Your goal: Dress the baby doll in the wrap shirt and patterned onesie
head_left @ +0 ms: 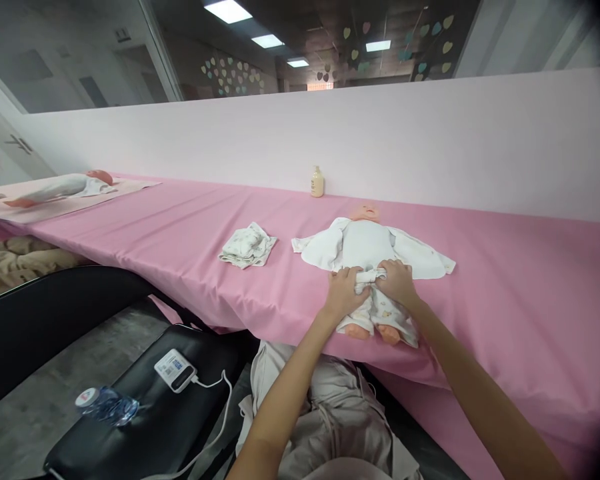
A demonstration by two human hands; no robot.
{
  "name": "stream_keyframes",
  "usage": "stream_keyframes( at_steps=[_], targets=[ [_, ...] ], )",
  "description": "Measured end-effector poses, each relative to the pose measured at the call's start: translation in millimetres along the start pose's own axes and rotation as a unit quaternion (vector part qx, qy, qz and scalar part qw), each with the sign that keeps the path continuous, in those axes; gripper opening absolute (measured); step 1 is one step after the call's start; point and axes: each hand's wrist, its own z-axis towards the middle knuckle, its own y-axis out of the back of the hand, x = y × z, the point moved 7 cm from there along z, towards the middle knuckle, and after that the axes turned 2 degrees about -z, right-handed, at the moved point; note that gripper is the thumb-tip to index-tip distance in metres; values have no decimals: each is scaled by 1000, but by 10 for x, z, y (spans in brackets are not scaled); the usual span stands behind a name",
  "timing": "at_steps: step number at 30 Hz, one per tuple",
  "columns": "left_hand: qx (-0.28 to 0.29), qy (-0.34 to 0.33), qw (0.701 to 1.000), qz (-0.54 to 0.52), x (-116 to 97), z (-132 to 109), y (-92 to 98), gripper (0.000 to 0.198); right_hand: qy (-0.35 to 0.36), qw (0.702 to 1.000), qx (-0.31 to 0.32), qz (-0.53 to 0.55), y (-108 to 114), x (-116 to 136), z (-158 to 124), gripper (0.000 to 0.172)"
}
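A baby doll (367, 213) lies on its back on the pink-covered table, its head toward the wall and its feet toward me. It wears a white long-sleeved top (367, 241) with the sleeves spread wide. Patterned white baby pants (387, 310) cover its legs, and both feet poke out at the cuffs. My left hand (347, 291) is closed on the waistband at the left side. On the right side, my right hand (397, 280) grips the same waistband. Between my hands the band is stretched across the doll's lower belly.
Left of the doll lies a folded patterned cloth (249, 245). A pump bottle (317, 182) stands by the wall. Another doll (75, 187) lies on a mat at the far left. On a black chair (145, 367) rest a water bottle (107, 405) and a white device (175, 371) with a cable.
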Motion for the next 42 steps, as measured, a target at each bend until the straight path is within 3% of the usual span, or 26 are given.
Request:
stream_keyframes(
  at_steps=[3,6,8,12,15,21,26,29,35,38,42],
  targets=[
    [-13,10,999,-28,31,5,-4,35,32,994,78,70,-6,-17,-186,43],
    [-3,5,1000,-16,24,25,-26,25,48,995,48,68,57,16,-399,64],
    [7,5,1000,14,12,35,-36,22,32,997,2,66,99,62,-479,54],
    [7,21,997,73,-16,-14,4,23,7,992,-74,101,168,190,-488,19],
    [-8,10,997,70,-100,-144,74,23,-29,992,-80,97,173,201,-462,9],
    [-8,3,999,36,-196,-418,104,53,-74,990,-75,94,170,142,-532,39],
    [20,18,999,40,-161,-364,82,49,8,990,-50,130,214,205,-735,41],
    [53,11,998,41,-203,-292,62,40,15,985,-46,164,250,190,-860,47],
    [62,51,993,84,-262,-324,105,19,14,991,-62,115,287,257,-956,30],
    [76,50,996,7,-279,-470,236,28,20,987,-50,150,363,314,-1058,33],
    [154,14,981,-114,-345,-747,370,72,35,983,12,179,458,412,-1267,64]
  ],
)
